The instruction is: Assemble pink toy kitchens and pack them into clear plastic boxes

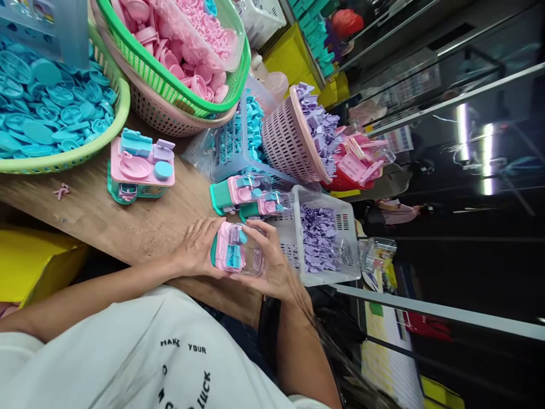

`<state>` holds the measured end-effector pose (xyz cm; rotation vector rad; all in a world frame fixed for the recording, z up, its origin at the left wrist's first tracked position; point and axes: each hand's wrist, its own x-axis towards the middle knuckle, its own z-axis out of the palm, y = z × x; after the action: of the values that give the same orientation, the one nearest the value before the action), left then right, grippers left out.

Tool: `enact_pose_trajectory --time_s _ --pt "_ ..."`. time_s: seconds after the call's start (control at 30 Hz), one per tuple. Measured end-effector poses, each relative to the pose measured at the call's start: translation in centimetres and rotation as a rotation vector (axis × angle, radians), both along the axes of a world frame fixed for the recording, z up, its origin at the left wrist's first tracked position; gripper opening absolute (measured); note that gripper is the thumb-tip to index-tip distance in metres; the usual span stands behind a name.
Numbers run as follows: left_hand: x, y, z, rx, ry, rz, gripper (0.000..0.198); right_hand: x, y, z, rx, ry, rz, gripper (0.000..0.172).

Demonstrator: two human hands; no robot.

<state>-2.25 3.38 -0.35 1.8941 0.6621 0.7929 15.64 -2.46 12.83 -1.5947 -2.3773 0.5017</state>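
Note:
Between both hands, close to the table's front edge, is a toy kitchen (pixel 222 250) with a green base, pink top and blue parts, under a clear plastic cover (pixel 254 258). My left hand (pixel 200 247) is closed around the green base side. Around the clear cover my right hand (pixel 272 258) curls its fingers, thumb and fingers on opposite sides. Just beyond stand two similar covered toy kitchens (pixel 242 190). Farther left, an uncovered toy kitchen (pixel 142 167) shows a pink sink, a round blue piece and a lilac piece on its top.
Blue parts fill a light green basket (pixel 121 122) at the left. A bright green basket (pixel 244 74) holds pink parts. Lilac parts are in a pink basket (pixel 281 133) and a white crate (pixel 327 278). A small pink piece (pixel 62 191) lies on the wooden table (pixel 102 221).

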Motion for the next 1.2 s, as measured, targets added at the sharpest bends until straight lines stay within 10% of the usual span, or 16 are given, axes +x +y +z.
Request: enact_pose_trajectory --time_s 1.2 --pt "0.0 -0.1 -0.2 0.001 -0.039 0.009 0.104 -0.2 1.2 0.9 -0.115 -0.117 0.071 0.094"
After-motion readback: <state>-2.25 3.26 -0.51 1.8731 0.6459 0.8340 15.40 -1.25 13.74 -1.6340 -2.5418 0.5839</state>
